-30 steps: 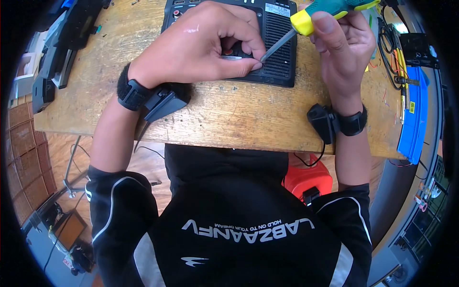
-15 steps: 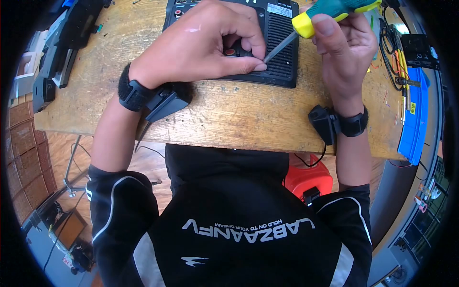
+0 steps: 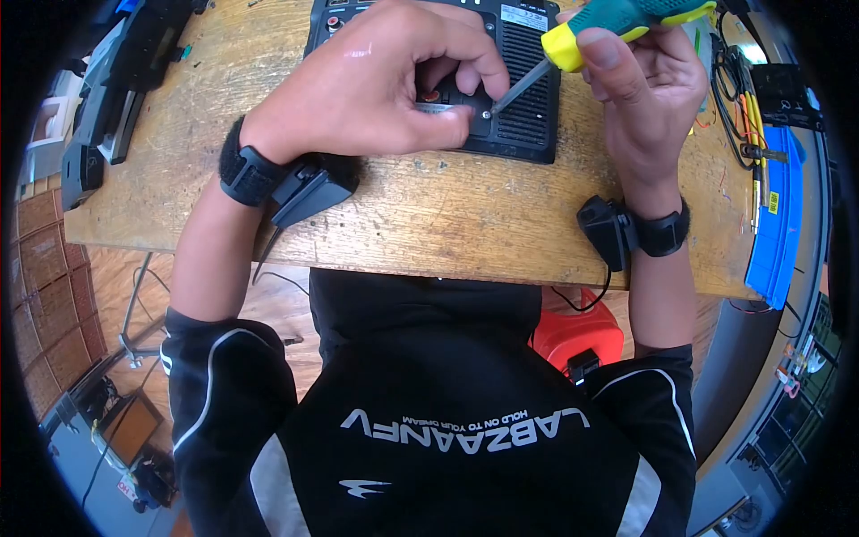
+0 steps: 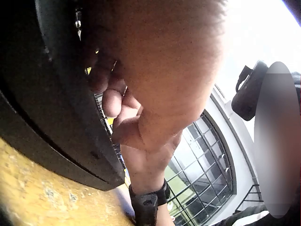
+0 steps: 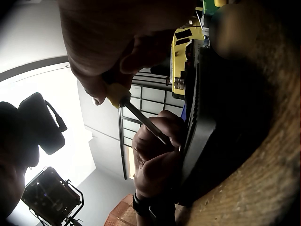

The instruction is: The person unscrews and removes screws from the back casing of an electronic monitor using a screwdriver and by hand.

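Observation:
My right hand [image 3: 649, 103] grips a green and yellow screwdriver [image 3: 617, 20] by its handle. The shaft slants down and left to a black electronic device [image 3: 528, 148] with slotted vents. Close beside the tip, a small silver screw [image 3: 486, 115] shows on the device's surface. Over the device lies my left hand [image 3: 367, 94], thumb and index finger parted around the screw and the tip. The index fingertip is right at the shaft. In the right wrist view the screwdriver [image 5: 146, 121] points toward the left hand's fingers [image 5: 157, 139].
The device lies on a worn wooden table [image 3: 429, 215]. To the right are a blue tray [image 3: 777, 219], yellow-handled tools [image 3: 753, 134] and coiled black cables [image 3: 727, 85]. Black equipment [image 3: 116, 80] stands at the left edge. A red object [image 3: 577, 336] sits below the table edge.
My left thumb has drawn back from the screwdriver tip, and the index finger has parted from it, exposing the screw. My right hand keeps its grip on the screwdriver with little movement.

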A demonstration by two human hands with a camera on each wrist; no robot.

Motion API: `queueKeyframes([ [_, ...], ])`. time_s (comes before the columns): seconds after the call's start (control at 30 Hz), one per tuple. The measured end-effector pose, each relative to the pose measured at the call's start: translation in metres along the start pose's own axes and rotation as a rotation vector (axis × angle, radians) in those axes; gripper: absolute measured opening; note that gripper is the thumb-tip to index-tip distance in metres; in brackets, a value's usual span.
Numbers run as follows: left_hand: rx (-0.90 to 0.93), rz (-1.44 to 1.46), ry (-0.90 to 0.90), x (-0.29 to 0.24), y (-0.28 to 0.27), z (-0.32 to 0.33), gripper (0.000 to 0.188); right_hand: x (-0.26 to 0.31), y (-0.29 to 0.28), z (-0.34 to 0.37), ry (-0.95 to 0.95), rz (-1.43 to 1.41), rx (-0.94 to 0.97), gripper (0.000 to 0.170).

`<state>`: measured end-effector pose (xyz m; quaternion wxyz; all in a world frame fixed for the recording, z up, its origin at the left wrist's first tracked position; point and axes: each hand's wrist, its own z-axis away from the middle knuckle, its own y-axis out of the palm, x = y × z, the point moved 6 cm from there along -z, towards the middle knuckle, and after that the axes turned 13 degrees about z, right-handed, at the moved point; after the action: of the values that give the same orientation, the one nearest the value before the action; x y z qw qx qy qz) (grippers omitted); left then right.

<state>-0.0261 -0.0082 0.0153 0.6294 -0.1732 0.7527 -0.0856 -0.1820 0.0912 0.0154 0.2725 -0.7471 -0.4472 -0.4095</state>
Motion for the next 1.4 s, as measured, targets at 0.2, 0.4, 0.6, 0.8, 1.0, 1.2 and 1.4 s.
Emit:
queueKeyframes([
  [0.2, -0.028, 0.043, -0.021, 0.001, -0.001, 0.001, 0.026, 0.003, 0.004, 0.002, -0.144, 0.184, 0.064, 0.049],
  [0.4, -0.087, 0.073, 0.054, 0.002, -0.003, 0.002, 0.023, 0.008, 0.005, 0.005, -0.212, 0.262, -0.008, 0.049],
  [0.6, -0.206, 0.275, 0.143, -0.005, -0.004, 0.005, 0.018, -0.005, 0.001, 0.006, -0.319, 0.195, 0.016, 0.056],
  [0.8, -0.177, 0.108, 0.243, -0.01, -0.001, 0.002, 0.024, -0.001, 0.006, 0.011, -0.397, 0.317, 0.081, 0.061],
  [1.0, -0.217, 0.056, 0.227, 0.0, 0.0, 0.002, 0.016, 0.012, 0.009, 0.008, -0.317, 0.38, 0.05, 0.07],
  [1.2, -0.205, 0.08, 0.179, -0.001, 0.002, 0.003, 0.016, 0.005, 0.026, 0.012, -0.078, -0.075, 0.181, 0.072],
  [1.4, -0.159, 0.021, 0.148, -0.003, -0.001, 0.004, 0.018, 0.006, 0.022, 0.014, 0.206, 0.053, 0.086, 0.052],
])
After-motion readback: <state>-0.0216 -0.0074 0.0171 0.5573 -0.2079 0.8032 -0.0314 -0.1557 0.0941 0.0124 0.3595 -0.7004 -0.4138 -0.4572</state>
